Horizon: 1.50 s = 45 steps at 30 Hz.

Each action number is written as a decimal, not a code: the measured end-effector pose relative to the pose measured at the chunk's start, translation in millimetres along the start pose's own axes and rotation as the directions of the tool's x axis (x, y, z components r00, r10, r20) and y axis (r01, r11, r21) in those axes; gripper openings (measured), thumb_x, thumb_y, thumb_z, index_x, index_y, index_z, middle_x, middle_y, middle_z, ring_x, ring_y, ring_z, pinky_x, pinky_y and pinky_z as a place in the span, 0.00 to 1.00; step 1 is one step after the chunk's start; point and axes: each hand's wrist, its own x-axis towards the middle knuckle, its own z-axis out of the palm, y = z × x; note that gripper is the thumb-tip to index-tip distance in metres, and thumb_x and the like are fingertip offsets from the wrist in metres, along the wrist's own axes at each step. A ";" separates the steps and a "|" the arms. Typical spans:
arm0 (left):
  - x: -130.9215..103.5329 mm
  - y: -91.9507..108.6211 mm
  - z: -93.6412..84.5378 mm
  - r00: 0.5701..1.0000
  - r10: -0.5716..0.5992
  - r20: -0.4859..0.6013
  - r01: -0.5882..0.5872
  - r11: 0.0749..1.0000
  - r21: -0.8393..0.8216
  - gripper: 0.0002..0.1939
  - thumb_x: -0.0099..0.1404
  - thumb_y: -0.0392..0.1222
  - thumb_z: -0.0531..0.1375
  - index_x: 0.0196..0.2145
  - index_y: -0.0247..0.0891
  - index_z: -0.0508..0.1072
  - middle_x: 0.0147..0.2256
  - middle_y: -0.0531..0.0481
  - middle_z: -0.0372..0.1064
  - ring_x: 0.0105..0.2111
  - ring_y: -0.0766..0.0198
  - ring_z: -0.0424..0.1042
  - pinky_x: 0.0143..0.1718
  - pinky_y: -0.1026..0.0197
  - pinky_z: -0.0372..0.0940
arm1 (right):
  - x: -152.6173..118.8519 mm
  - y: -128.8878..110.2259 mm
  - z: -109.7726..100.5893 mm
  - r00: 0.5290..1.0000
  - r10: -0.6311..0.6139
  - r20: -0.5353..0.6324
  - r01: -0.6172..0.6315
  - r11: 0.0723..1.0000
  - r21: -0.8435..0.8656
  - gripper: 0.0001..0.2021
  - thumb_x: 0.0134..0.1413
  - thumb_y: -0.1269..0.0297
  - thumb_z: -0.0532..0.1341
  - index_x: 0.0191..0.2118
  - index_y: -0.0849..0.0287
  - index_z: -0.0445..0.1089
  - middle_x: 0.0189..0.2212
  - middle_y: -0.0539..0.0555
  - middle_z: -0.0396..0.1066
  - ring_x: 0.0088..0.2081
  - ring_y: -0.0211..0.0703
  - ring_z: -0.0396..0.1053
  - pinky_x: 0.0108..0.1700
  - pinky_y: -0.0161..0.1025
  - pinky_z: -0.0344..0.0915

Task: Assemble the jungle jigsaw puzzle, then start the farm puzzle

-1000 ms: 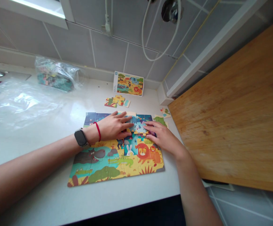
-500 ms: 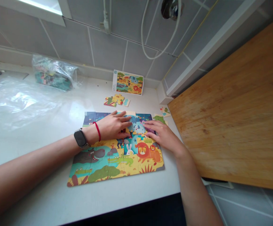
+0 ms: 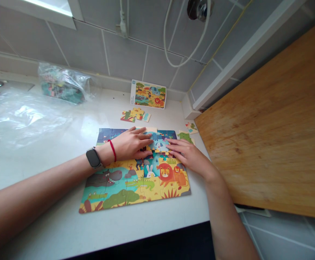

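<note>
Grip impossible to judge: left hand (image 3: 133, 144) splayed palm-down, right hand (image 3: 187, 154) angled inward, both touching elephant pieces (image 3: 160, 145).

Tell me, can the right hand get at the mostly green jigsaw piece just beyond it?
Probably yes: the right hand, touching the jigsaw puzzle, is close to the mostly green jigsaw piece, and nothing appears to block it.

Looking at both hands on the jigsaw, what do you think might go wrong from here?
The elephant section, between the left hand and the right hand, seems to lie over the darker rabbit picture, so pressing unevenly might shift either one. The loose green piece lies close to the right hand, so a sideways sweep might knock it.
</note>
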 end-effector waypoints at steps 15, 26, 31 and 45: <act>-6.1 2.3 1.5 1.000 -0.015 -0.025 0.014 1.000 -0.024 0.22 0.77 0.57 0.53 0.52 0.41 0.79 0.57 0.40 0.76 0.62 0.43 0.69 0.59 0.39 0.68 | 1.3 -12.7 3.0 0.998 -0.011 -0.064 0.016 0.998 0.068 0.19 0.63 0.75 0.63 0.56 0.52 0.78 0.53 0.57 0.78 0.55 0.45 0.76 0.59 0.45 0.73; -19.8 10.7 2.0 0.999 -0.023 -0.046 0.019 0.997 -0.081 0.20 0.79 0.53 0.52 0.56 0.44 0.79 0.59 0.44 0.75 0.64 0.44 0.68 0.63 0.39 0.65 | 1.4 -13.3 3.4 1.000 -0.027 -0.012 0.028 0.996 0.089 0.11 0.62 0.72 0.67 0.47 0.54 0.82 0.48 0.57 0.77 0.50 0.46 0.76 0.56 0.45 0.72; -20.7 8.9 2.2 0.996 -0.069 -0.047 0.062 0.988 -0.145 0.19 0.79 0.49 0.52 0.55 0.46 0.80 0.60 0.46 0.74 0.64 0.45 0.67 0.64 0.38 0.64 | 3.9 -14.1 6.9 0.999 0.024 -0.035 -0.021 0.996 0.089 0.10 0.62 0.70 0.68 0.47 0.53 0.83 0.47 0.56 0.76 0.50 0.46 0.75 0.57 0.46 0.72; -32.8 6.8 -24.5 0.875 -0.317 -0.366 0.127 0.879 -0.459 0.34 0.81 0.52 0.38 0.40 0.39 0.81 0.41 0.43 0.81 0.50 0.52 0.75 0.56 0.44 0.69 | 4.8 -14.4 10.7 0.996 0.092 -0.004 -0.091 0.994 0.053 0.16 0.63 0.65 0.69 0.55 0.48 0.79 0.54 0.57 0.70 0.56 0.49 0.72 0.63 0.52 0.68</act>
